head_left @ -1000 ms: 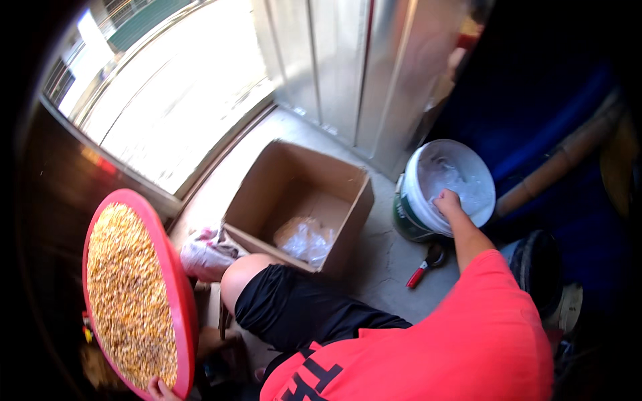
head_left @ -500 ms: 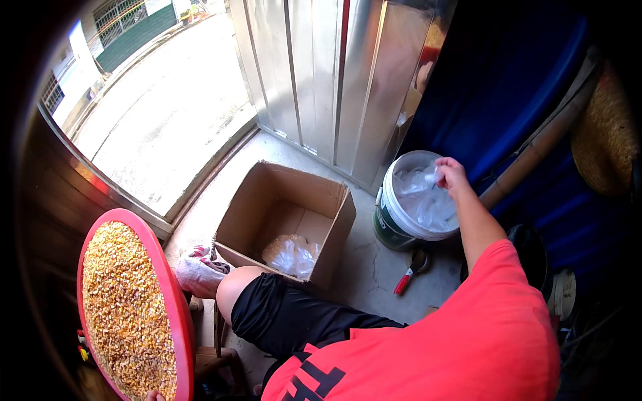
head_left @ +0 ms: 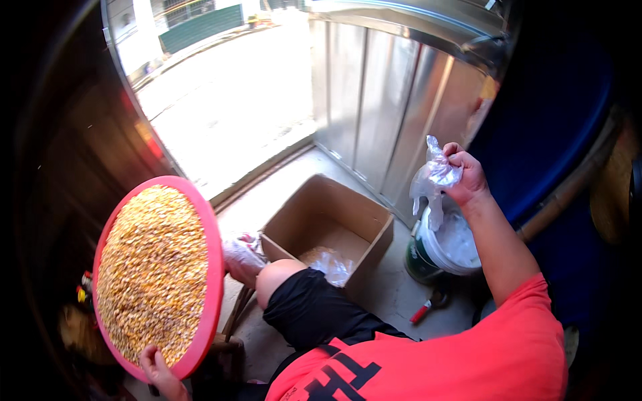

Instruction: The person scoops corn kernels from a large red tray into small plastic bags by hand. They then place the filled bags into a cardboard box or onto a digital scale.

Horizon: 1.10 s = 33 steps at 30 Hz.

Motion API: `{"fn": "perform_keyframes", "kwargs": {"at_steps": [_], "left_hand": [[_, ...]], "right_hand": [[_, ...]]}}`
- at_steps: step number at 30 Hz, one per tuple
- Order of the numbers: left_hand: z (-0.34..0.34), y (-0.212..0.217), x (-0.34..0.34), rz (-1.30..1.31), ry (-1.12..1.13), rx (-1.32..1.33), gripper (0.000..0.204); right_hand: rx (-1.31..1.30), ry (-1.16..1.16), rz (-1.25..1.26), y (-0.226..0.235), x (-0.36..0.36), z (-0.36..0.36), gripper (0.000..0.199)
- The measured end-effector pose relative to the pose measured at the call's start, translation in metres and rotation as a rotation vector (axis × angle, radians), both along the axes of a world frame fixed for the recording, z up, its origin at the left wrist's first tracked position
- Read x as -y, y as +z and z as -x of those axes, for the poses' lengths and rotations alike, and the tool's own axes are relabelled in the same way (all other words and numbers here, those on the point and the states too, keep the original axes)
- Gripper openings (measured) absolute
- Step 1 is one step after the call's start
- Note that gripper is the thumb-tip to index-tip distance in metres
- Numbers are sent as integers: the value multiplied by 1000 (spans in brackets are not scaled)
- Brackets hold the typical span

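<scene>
My right hand (head_left: 465, 175) is closed on a thin clear plastic bag (head_left: 431, 177), which dangles crumpled above a white-and-green bucket (head_left: 424, 252). More clear plastic bags (head_left: 457, 239) lie inside the bucket. At the lower left, my left hand (head_left: 162, 373) is closed over the near rim of a pink basin (head_left: 215, 267), its fingertips at the edge of the kernels. Yellow corn kernels (head_left: 154, 267) fill the basin. Between basin and bucket stands an open cardboard box (head_left: 374, 250), holding a clear bag with kernels in it (head_left: 329, 263).
A red-handled tool (head_left: 421, 313) lies on the floor in front of the bucket. Beside the box is a whitish sack-like bundle (head_left: 243, 257), near my knee. Metal door panels (head_left: 381, 107) rise behind the box, next to a bright doorway. Blue sheeting (head_left: 548, 113) hangs at the right.
My right hand has risen out of the bucket and pulled up a plastic bag. More of my left hand shows at the basin. The whole view has shifted, so things appear further right.
</scene>
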<state>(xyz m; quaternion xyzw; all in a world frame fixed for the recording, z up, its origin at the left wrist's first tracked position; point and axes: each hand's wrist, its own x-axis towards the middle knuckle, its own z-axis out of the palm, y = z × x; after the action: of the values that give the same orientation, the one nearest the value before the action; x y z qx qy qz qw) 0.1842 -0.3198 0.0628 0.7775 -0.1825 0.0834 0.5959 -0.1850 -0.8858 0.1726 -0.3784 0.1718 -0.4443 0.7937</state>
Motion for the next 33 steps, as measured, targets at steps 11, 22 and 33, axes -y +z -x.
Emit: {"fn": "perform_keyframes", "kwargs": {"at_steps": [11,22,33], "left_hand": [[40,76,109,104,-661,-200,53],[64,77,88,456,-929,-860,51],[42,57,43,966,-288,-878,27]], "right_hand": [[198,985,221,76,-166,-176,12],[125,1265,28,43,-251,-295,15],[-125,790,594,-21,-287,-289,35]]}}
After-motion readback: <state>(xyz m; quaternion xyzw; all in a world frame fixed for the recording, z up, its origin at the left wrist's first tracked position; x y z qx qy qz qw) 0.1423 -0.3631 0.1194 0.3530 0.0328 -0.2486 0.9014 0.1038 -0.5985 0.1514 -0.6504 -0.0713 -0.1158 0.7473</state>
